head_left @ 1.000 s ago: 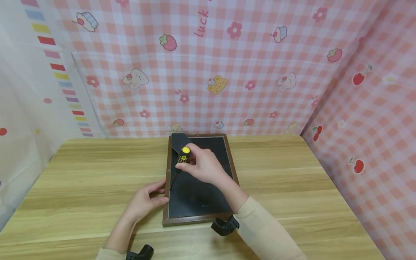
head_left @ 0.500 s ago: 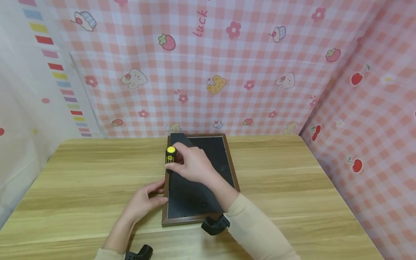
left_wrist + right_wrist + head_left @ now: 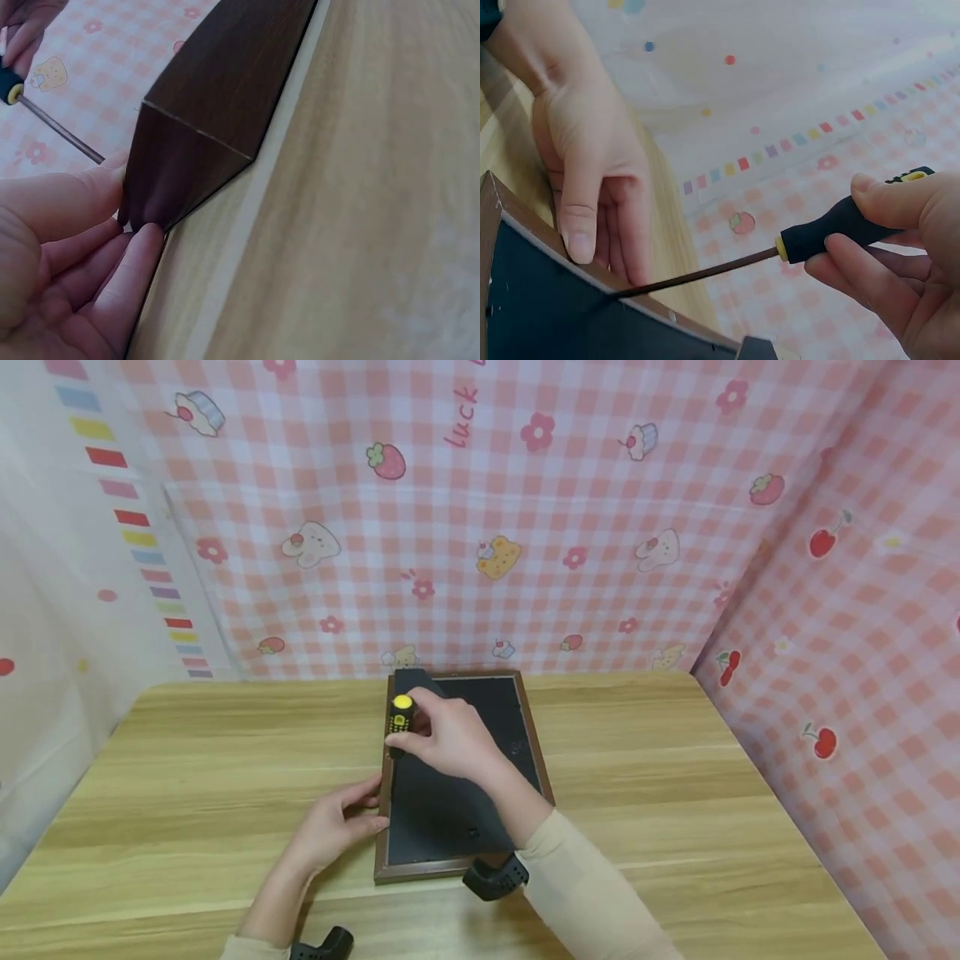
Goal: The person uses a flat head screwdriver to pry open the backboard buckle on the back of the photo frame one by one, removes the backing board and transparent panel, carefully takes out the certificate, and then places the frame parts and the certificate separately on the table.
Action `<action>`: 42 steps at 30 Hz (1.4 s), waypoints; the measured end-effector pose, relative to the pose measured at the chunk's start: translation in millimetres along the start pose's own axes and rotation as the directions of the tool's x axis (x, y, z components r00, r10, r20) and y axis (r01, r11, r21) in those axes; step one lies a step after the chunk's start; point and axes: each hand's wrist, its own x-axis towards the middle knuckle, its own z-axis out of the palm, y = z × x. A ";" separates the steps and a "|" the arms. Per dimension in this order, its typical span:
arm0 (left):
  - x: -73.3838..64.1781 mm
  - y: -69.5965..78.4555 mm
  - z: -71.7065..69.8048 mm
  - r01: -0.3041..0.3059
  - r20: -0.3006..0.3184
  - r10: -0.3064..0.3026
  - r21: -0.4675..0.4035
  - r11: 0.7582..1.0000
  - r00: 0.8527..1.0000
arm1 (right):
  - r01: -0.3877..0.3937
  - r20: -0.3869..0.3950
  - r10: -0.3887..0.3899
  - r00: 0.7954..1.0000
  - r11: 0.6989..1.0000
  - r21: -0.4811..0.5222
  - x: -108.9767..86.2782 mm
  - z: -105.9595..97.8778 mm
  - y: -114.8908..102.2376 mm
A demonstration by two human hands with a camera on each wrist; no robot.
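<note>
1 frame [image 3: 444,806] pinched by L hand [image 3: 336,828], under R hand [image 3: 452,739] w/ screwdriver [image 3: 826,232]

At near left, my left hand [image 3: 64,259] pinches the edge of a brown frame [image 3: 217,82]. Far left, my right hand [image 3: 26,31] holds a screwdriver [image 3: 58,129]. Wooden table [image 3: 345,210] lies right, pink checked cloth [image 3: 109,64] behind.

Plain cream sleeves [image 3: 588,881] are worn with black, bent, perforated wrist mounts [image 3: 495,878].
</note>
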 end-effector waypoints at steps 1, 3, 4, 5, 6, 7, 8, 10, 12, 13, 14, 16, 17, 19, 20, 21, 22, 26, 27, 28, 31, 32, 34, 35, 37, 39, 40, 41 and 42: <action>-0.3 -0.4 0.1 -0.005 -0.001 0.005 -0.002 1.000 1.000 | -0.020 -0.001 0.020 1.000 0.999 0.028 -2.1 -1.0 3.1; -0.9 -1.2 -0.1 -0.021 0.001 0.021 -0.004 1.000 1.000 | -0.062 0.000 0.063 0.998 0.994 0.095 -6.5 -3.4 9.5; -1.4 -1.8 -0.3 -0.025 0.001 0.025 -0.003 1.000 1.000 | -0.085 -0.002 0.086 0.996 0.988 0.128 -8.8 -4.3 13.0; -1.9 -1.8 -0.7 -0.033 0.000 0.033 -0.004 0.999 0.999 | -0.105 -0.004 0.107 0.994 0.981 0.165 -10.8 -4.7 17.0; -2.3 -1.8 -1.1 -0.036 -0.001 0.036 -0.009 0.999 0.999 | -0.121 -0.007 0.125 0.992 0.970 0.209 -13.2 -5.3 21.2; -2.7 -1.8 -1.2 -0.034 0.001 0.034 -0.013 0.999 0.999 | -0.133 -0.009 0.140 0.990 0.957 0.256 -15.8 -5.7 25.7; -3.0 -1.8 -1.4 -0.036 0.003 0.036 -0.016 0.999 0.999 | -0.146 -0.009 0.156 0.988 0.941 0.305 -18.5 -5.9 30.3; -3.8 -1.7 -1.7 -0.042 0.009 0.042 -0.021 0.999 0.999 | -0.173 -0.010 0.193 0.981 0.898 0.405 -24.7 -5.0 40.5; -4.1 -2.5 -1.6 -0.042 0.012 0.042 -0.023 0.999 0.999 | -0.191 -0.005 0.224 0.975 0.842 0.505 -32.2 -3.7 50.6; -4.0 -2.7 -1.3 -0.038 0.013 0.038 -0.024 0.999 0.999 | -0.197 -0.006 0.239 0.971 0.813 0.548 -36.3 -3.3 55.4; -3.9 -2.9 -1.1 -0.035 0.014 0.036 -0.024 0.999 0.999 | -0.201 -0.008 0.253 0.967 0.784 0.587 -40.5 -2.9 60.2; -3.9 -3.4 -0.7 -0.026 0.016 0.026 -0.025 0.999 1.000 | -0.199 -0.021 0.281 0.959 0.728 0.656 -49.9 -2.3 70.4; -4.1 -3.5 -0.4 -0.021 0.018 0.021 -0.027 0.999 1.000 | -0.196 -0.030 0.295 0.955 0.704 0.683 -54.9 -2.9 75.2; -4.2 -3.6 -0.1 -0.014 0.021 0.015 -0.034 0.999 1.000 | -0.183 -0.056 0.324 0.945 0.660 0.729 -64.6 -4.7 85.5; -4.0 -3.8 -0.1 -0.013 0.022 0.014 -0.034 0.999 1.000 | -0.175 -0.069 0.340 0.938 0.635 0.752 -69.3 -6.2 90.8; -3.9 -4.2 -0.2 -0.012 0.021 0.013 -0.035 0.999 1.000 | -0.169 -0.082 0.362 0.929 0.609 0.775 -73.7 -8.0 95.9; -3.6 -4.5 -0.3 -0.011 0.021 0.012 -0.039 0.999 1.000 | -0.160 -0.093 0.380 0.920 0.582 0.797 -78.1 -10.2 100.4; -2.7 -5.3 -0.9 -0.006 0.015 0.006 -0.034 0.999 1.000 | -0.098 -0.133 0.443 0.887 0.462 0.882 -94.1 -17.2 117.3; -2.6 -5.2 -1.0 -0.003 0.014 0.003 -0.031 1.000 1.000 | -0.081 -0.141 0.454 0.880 0.435 0.897 -97.8 -18.3 120.9; -2.6 -4.8 -1.2 0.000 0.014 0.001 -0.028 1.000 1.000 | -0.064 -0.147 0.460 0.876 0.413 0.909 -101.1 -18.9 124.4; -1.6 -2.4 -1.9 0.013 0.005 -0.013 0.000 1.000 1.000 | -0.015 -0.162 0.477 0.864 0.345 0.939 -109.2 -18.8 132.1; -0.9 -1.1 -2.4 0.012 0.000 -0.012 0.010 1.000 1.000 | -0.004 -0.161 0.481 0.862 0.324 0.946 -111.6 -18.7 134.1; 2.6 1.3 -3.5 0.006 -0.010 -0.005 0.029 1.000 1.000 | 0.014 -0.162 0.493 0.855 0.291 0.957 -115.3 -17.9 136.8; 4.8 2.5 -4.3 -0.006 -0.016 0.007 0.045 0.999 1.000 | 0.025 -0.162 0.500 0.851 0.271 0.962 -116.9 -17.5 137.9; 11.3 4.7 -5.6 -0.029 -0.025 0.030 0.063 0.998 0.999 | 0.040 -0.165 0.509 0.845 0.247 0.968 -119.1 -16.7 139.5; 18.8 6.0 -6.4 -0.045 -0.025 0.047 0.086 0.995 0.999 | 0.053 -0.167 0.514 0.842 0.230 0.972 -120.5 -16.1 140.7; 22.2 6.9 -6.7 -0.052 -0.020 0.055 0.103 0.993 0.998 | 0.056 -0.168 0.516 0.840 0.226 0.973 -121.0 -15.9 141.2; 25.5 7.9 -6.6 -0.055 -0.012 0.056 0.116 0.992 0.998 | 0.057 -0.167 0.519 0.838 0.221 0.974 -121.5 -15.7 141.8; 28.5 9.0 -6.2 -0.051 -0.002 0.052 0.122 0.991 0.999 | 0.055 -0.164 0.521 0.838 0.218 0.974 -122.0 -15.6 142.1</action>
